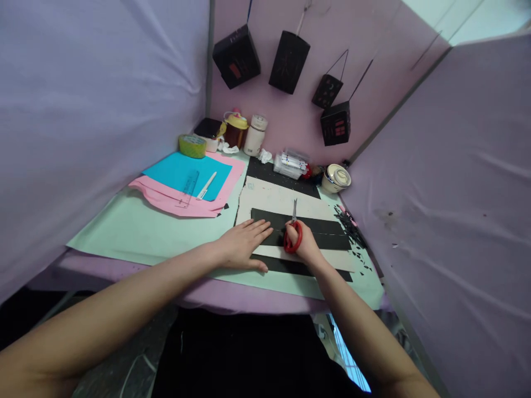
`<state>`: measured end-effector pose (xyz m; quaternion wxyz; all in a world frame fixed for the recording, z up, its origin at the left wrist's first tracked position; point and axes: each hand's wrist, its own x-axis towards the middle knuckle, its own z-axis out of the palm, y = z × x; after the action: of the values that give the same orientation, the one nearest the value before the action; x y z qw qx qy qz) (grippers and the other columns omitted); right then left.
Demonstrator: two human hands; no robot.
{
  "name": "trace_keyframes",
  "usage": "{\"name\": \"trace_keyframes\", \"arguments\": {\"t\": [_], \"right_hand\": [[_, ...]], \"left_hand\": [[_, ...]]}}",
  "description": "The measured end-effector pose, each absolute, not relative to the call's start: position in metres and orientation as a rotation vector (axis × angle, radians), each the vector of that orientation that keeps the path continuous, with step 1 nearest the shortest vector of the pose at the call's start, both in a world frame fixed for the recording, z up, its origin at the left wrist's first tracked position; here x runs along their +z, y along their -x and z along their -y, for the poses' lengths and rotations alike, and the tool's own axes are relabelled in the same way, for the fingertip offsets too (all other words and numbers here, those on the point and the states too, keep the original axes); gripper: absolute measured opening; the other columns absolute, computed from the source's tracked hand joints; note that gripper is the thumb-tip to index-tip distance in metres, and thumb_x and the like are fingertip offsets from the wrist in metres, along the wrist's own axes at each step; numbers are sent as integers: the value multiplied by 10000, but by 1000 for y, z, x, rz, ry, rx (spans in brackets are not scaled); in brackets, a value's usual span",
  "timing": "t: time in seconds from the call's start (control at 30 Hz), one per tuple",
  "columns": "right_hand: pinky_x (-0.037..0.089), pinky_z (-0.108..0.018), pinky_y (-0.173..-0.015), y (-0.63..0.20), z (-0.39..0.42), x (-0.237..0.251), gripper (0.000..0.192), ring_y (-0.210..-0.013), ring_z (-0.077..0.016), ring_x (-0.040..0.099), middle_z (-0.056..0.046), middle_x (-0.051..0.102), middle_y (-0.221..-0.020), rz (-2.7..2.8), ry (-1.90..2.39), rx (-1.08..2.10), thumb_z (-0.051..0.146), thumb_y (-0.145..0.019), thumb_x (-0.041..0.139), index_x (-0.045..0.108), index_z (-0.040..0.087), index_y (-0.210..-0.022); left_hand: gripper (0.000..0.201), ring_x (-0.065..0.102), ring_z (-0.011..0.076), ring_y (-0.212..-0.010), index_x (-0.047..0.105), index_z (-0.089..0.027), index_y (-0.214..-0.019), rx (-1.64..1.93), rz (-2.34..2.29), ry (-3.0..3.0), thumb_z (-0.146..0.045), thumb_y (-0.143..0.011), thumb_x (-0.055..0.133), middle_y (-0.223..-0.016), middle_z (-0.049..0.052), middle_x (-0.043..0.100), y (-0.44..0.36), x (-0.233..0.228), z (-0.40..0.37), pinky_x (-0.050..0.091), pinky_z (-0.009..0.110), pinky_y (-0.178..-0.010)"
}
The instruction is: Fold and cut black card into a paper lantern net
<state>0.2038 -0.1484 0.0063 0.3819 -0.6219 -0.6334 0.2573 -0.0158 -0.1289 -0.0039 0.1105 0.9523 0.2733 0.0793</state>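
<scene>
My left hand [244, 245] lies flat with its fingers spread, its fingertips on the left end of a black paper strip [327, 239]. A pale line runs lengthwise along that strip. In my right hand [307, 243] is a pair of scissors [293, 236] with red handles, held over the strip with the blades pointing away from me. The blades look closed or nearly so. Under the strip lies a whitish board [274, 194], and a second black sheet [286, 266] shows below it at the near edge.
Pink sheets [157, 200] and a blue sheet [170, 171] carry a ruler [191, 185], a white pen [207, 185] and a tape roll [192, 146]. Black scraps [352, 226] litter the right edge. A white bottle [255, 135], pen case [290, 165] and bowl [336, 178] stand behind. Black boxes [289, 62] hang above.
</scene>
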Motion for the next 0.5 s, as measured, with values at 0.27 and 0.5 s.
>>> {"name": "trace_keyframes", "arguments": {"t": [0.27,0.5], "right_hand": [[396,-252,-578,-201,150,4,230,-546,-130,472,39,517,-584,1561,1582,719,395,-833,468,556,183,-849],[415,-257,-590,-157,146,2,224,-574,-140,502,22,549,-615,1583,1524,768,391,-820,471,549,187,-870]], "left_hand": [[435,205,183,-1424,428,-272,-1391,244,-777,-2733,-379,-985,315,-1525,10,299,42,-5,113,129,388,-1147],[441,188,177,-1429,414,-247,-1402,237,-796,-2726,-351,-985,316,-1524,27,299,40,-8,115,111,391,-1151]]}}
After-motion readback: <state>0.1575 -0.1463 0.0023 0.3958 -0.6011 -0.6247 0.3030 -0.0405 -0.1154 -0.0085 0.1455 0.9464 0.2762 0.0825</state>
